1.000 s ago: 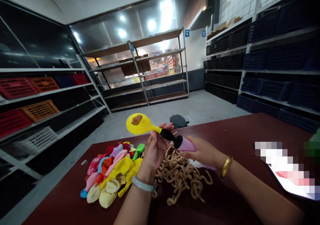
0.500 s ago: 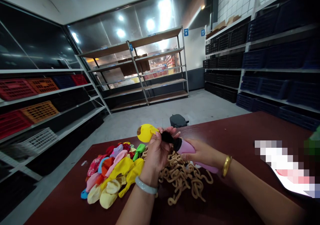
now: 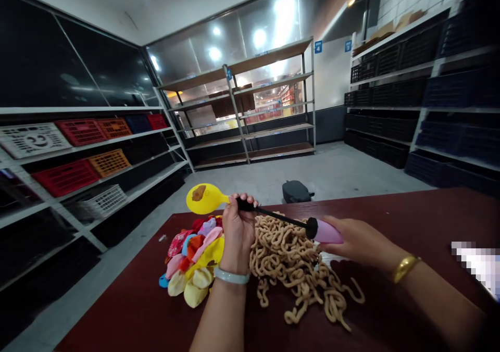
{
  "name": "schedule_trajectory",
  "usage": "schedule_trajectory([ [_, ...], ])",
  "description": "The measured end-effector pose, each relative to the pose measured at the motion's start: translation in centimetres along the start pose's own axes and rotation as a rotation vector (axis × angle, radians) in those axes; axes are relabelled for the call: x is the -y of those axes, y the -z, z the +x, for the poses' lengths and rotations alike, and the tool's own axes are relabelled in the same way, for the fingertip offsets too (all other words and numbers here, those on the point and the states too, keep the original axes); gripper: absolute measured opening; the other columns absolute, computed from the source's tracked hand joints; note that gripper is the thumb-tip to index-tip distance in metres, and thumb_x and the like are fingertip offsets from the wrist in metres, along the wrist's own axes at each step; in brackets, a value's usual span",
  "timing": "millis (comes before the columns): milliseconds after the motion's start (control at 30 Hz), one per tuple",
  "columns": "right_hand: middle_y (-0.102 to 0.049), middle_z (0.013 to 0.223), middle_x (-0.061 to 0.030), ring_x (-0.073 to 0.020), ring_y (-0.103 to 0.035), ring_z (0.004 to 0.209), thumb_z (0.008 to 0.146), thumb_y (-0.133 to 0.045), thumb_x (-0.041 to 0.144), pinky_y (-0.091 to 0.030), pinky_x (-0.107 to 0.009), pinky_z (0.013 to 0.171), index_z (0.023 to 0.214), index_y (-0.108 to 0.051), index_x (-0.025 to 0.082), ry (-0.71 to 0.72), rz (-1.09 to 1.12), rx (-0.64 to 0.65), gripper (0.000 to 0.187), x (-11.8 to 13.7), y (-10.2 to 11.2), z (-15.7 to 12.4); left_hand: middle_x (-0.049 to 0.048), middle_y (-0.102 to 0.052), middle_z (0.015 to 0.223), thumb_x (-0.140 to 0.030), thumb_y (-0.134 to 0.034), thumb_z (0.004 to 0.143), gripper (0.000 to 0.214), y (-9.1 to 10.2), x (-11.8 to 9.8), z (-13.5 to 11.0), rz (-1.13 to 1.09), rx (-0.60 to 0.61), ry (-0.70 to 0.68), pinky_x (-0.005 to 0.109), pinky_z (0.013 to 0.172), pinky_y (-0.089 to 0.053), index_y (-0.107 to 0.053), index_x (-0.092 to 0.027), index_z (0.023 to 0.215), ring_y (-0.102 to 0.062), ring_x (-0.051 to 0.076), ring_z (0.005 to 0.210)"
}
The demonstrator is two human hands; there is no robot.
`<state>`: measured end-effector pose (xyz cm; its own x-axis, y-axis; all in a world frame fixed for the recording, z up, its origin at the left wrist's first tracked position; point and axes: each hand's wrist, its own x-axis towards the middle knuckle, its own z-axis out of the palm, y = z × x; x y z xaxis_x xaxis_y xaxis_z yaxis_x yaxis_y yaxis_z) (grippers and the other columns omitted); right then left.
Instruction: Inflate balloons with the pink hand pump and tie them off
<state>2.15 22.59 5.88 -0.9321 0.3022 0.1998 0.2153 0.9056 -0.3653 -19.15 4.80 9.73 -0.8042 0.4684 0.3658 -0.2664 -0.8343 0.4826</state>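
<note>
My left hand [image 3: 238,226] is closed round the black nozzle end of a hand pump, where the neck of a small yellow balloon [image 3: 205,198] with a brown mark is fitted. My right hand [image 3: 357,240] grips the pump's pink barrel [image 3: 327,232]. A thin black rod [image 3: 283,218] stretches between the two hands, so the pump is drawn out. Under the hands lie a pile of limp coloured balloons [image 3: 193,261] and a heap of tan hook-shaped clips [image 3: 297,266] on the dark red table [image 3: 128,310].
Metal shelving with red, orange and white crates [image 3: 78,159] lines the left wall. Dark crates fill the shelves [image 3: 437,107] on the right. A dark bag [image 3: 296,190] sits on the grey floor beyond the table. A blurred-out patch [image 3: 478,263] lies at the table's right edge.
My hands have pulled apart, drawing the pump's rod out. The yellow balloon looks slightly fuller than half a second ago. The view has swung a little to the left.
</note>
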Motion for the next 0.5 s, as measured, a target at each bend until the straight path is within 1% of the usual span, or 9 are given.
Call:
schedule_trajectory([
  [67, -0.07, 0.091, -0.0045, -0.0254, -0.065, 0.078, 0.079, -0.058, 0.063, -0.04, -0.031, 0.063, 0.108, -0.059, 0.026, 0.009, -0.004, 0.005, 0.047, 0.1, 0.0, -0.1, 0.0012, -0.053, 0.077, -0.033, -0.067, 0.082, 0.02, -0.2, 0.9, -0.4, 0.016, -0.019, -0.02, 0.027, 0.061, -0.043, -0.053, -0.019, 0.083, -0.054, 0.014, 0.069],
  [167, -0.07, 0.094, -0.0047, -0.0258, -0.065, 0.083, 0.08, -0.057, 0.063, -0.041, -0.031, 0.065, 0.11, -0.058, 0.026, 0.035, 0.024, -0.016, 0.047, 1.3, 0.0, -0.3, 0.0013, -0.056, 0.075, -0.037, -0.064, 0.084, 0.022, -1.2, 3.3, -2.1, 0.074, -0.075, -0.011, 0.026, 0.06, -0.043, -0.051, -0.02, 0.083, -0.055, 0.014, 0.066],
  [267, -0.071, 0.097, -0.0054, -0.027, -0.065, 0.085, 0.08, -0.057, 0.064, -0.041, -0.032, 0.066, 0.116, -0.056, 0.027, 0.038, 0.052, -0.036, 0.051, 2.6, -0.2, -0.4, 0.0024, -0.058, 0.073, -0.041, -0.058, 0.087, 0.024, -2.5, 5.8, -4.4, 0.163, -0.128, 0.05, 0.03, 0.064, -0.046, -0.05, -0.019, 0.082, -0.058, 0.016, 0.066],
  [333, -0.071, 0.099, -0.0076, -0.0287, -0.066, 0.086, 0.08, -0.057, 0.065, -0.042, -0.033, 0.067, 0.121, -0.054, 0.025, 0.017, 0.057, -0.035, 0.057, 3.2, -0.5, -0.4, 0.0013, -0.057, 0.07, -0.041, -0.056, 0.088, 0.025, -3.3, 7.0, -5.6, 0.175, -0.118, 0.092, 0.032, 0.066, -0.047, -0.05, -0.019, 0.08, -0.057, 0.016, 0.063],
  [400, -0.07, 0.104, -0.0106, -0.0309, -0.066, 0.089, 0.08, -0.057, 0.064, -0.042, -0.034, 0.068, 0.127, -0.051, 0.024, -0.004, 0.057, -0.04, 0.063, 3.6, -0.8, -0.3, -0.001, -0.053, 0.068, -0.04, -0.058, 0.087, 0.026, -3.9, 7.5, -6.2, 0.151, -0.098, 0.101, 0.029, 0.063, -0.046, -0.048, -0.019, 0.077, -0.053, 0.012, 0.058],
  [500, -0.07, 0.106, -0.0113, -0.0319, -0.066, 0.092, 0.08, -0.058, 0.063, -0.043, -0.034, 0.07, 0.132, -0.048, 0.024, -0.014, 0.069, -0.043, 0.066, 3.8, -1.1, -0.2, -0.0026, -0.05, 0.067, -0.039, -0.059, 0.087, 0.027, -4.2, 6.9, -5.8, 0.135, -0.076, 0.09, 0.025, 0.058, -0.043, -0.045, -0.019, 0.076, -0.049, 0.01, 0.055],
])
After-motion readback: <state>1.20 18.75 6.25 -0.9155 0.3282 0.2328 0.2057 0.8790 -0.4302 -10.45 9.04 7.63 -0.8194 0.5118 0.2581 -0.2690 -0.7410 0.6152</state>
